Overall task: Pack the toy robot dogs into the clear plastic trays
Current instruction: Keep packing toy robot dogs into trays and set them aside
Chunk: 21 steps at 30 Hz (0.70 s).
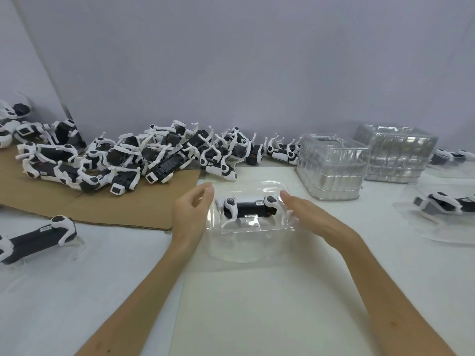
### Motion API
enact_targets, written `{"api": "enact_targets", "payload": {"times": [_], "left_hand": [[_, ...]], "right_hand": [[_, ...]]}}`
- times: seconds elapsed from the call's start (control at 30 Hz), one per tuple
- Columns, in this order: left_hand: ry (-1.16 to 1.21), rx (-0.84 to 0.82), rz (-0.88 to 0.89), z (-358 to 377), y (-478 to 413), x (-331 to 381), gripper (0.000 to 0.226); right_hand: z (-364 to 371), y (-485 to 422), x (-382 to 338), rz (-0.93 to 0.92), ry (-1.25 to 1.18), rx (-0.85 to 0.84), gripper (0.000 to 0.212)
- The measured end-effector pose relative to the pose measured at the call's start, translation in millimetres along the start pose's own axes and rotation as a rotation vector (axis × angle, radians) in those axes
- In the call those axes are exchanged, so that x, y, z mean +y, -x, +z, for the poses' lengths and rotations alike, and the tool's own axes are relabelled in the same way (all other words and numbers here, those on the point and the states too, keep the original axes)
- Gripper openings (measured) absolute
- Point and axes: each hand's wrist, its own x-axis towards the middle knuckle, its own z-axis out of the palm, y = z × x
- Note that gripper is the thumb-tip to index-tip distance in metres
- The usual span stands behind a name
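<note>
Clear tray (246, 246) mid-frame is holding one toy dog (248, 208) — your left hand (191, 211) is curling loosely, right hand (305, 214) lying flat, both gripping nothing; seating seems finished, so next you're likely sliding it aside.

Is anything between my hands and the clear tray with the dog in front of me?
Nothing visible. The left hand and right hand flank the clear tray, with the toy dog already inside.
</note>
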Motion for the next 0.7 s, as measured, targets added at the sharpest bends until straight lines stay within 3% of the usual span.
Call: {"api": "enact_targets", "payload": {"times": [0.1,0.13,0.23,0.3,0.4,0.47,0.53,0.7], "left_hand": [[0.009,0.008,0.059,-4.5,-0.9,0.2,0.038],[0.003,-0.003,0.021,-4.9,-2.3,0.1,0.045],[0.145,-0.146,-0.317,-3.9,-5.4,4.2,0.058],[0.242,-0.358,-0.438,-1.1,-3.0,6.5,0.06],[0.161,-0.484,-0.289,2.8,2.4,0.0,0.072],[0.097,-0.397,-0.214,6.2,4.3,-3.4,0.072],[0.08,-0.321,-0.164,10.0,5.4,-5.3,0.058],[0.029,-0.246,-0.139,11.0,5.2,-7.3,0.077]], "right_hand": [[6.7,1.7,-4.1,-0.161,-0.161,-0.011,0.018],[7.8,0.0,-3.2,-0.221,-0.215,0.017,0.02],[10.8,-2.7,-6.3,-0.346,-0.33,0.127,0.067],[12.3,-2.1,-10.0,-0.375,-0.385,0.19,0.064],[9.0,-0.6,-9.9,-0.352,-0.375,0.234,0.06],[6.2,0.4,-7.8,-0.343,-0.324,0.253,0.065],[4.8,-1.5,-5.0,-0.333,-0.304,0.299,0.062],[8.4,-7.1,-0.7,-0.227,-0.217,0.288,0.072]]}}
